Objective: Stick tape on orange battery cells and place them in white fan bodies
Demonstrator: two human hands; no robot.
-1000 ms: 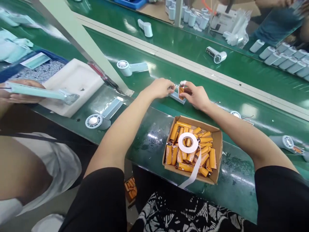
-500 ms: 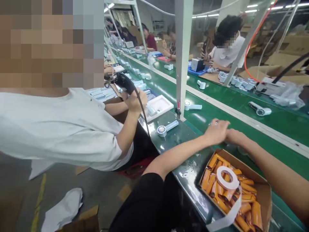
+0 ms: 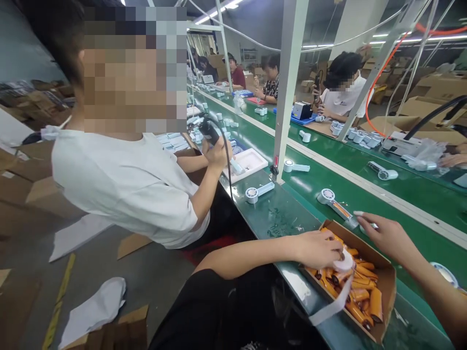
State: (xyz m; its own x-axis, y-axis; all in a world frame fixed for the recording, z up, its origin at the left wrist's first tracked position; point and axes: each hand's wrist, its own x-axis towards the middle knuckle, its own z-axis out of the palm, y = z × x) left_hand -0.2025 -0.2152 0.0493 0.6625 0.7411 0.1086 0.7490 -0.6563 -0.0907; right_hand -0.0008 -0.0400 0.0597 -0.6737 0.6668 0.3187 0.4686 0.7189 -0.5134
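Observation:
My left hand [image 3: 319, 249] reaches into a cardboard box [image 3: 387, 291], its fingers curled onto a roll of white tape [image 3: 344, 262]. A loose strip of the tape hangs over the box's near side. Under the roll lie several orange-wrapped cylinders [image 3: 375, 305] that look like battery cells. Just beyond the box, my right hand [image 3: 388, 236] has its thumb and fingers closed at the handle end of a pale blue handheld fan [image 3: 326, 196]. The fan lies on the green belt; its handle is uncovered, showing an orange cell and thin wires inside.
Another fan [image 3: 255, 193] lies on the bench edge near a white tray [image 3: 251, 163]. A metal post [image 3: 288, 92] rises beside the belt [image 3: 302, 189]. To the left, a co-worker in a white shirt [image 3: 134, 180] holds a black corded tool [image 3: 209, 131]. More fans and people line the belt.
My hands, together over the belt before, have come apart. The left has moved down onto the tape roll in the box; the right has drawn back, and the opened fan now shows.

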